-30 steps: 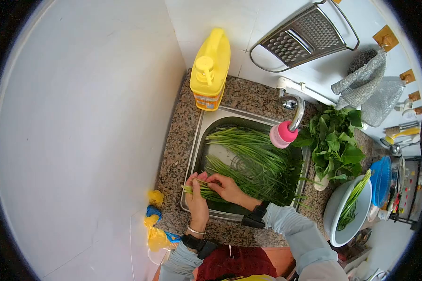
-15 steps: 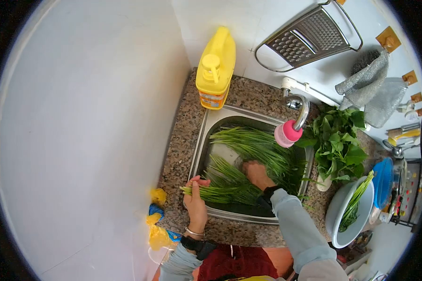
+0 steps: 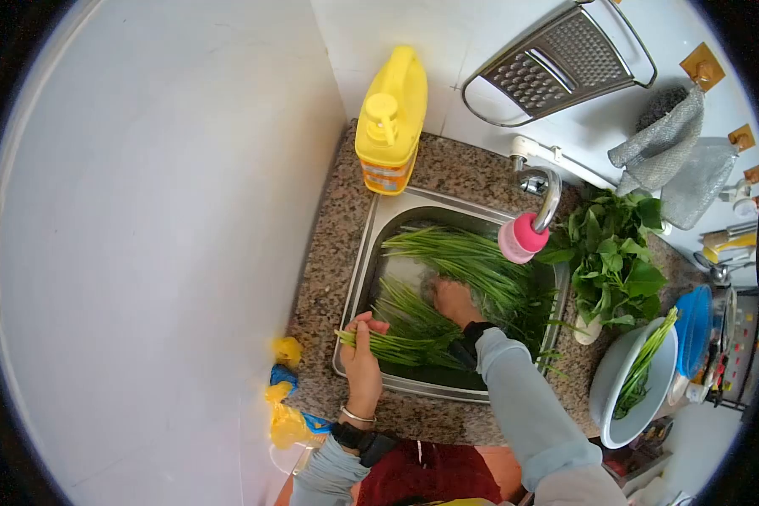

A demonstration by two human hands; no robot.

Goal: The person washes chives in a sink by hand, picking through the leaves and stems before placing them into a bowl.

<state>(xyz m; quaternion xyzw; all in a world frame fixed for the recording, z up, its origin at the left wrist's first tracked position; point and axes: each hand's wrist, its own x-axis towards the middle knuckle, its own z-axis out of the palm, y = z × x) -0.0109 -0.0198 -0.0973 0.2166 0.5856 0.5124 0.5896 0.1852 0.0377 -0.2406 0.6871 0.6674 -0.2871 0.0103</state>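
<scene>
My left hand (image 3: 363,363), at the sink's near left corner, pinches the pale stem ends of a bunch of chives (image 3: 409,347) between thumb and fingers. The leaves of that bunch trail right into the water. My right hand (image 3: 455,301) is dipped in the middle of the basin, and its fingers are hidden below the surface. Another spread of long green chives (image 3: 464,255) floats along the far side, just beyond it. All this lies in a stainless steel sink (image 3: 356,295) filled with water.
A faucet (image 3: 551,196) with a pink nozzle hangs over the sink. Behind stands a yellow detergent jug (image 3: 390,126). On the right are leafy greens (image 3: 614,253) and a pale basin (image 3: 604,395) with more chives. A metal grater (image 3: 557,67) hangs on the wall.
My right hand has shifted slightly left in the water, its wrist lower over the chives. The left hand keeps its hold on the stems. The view has shifted slightly.
</scene>
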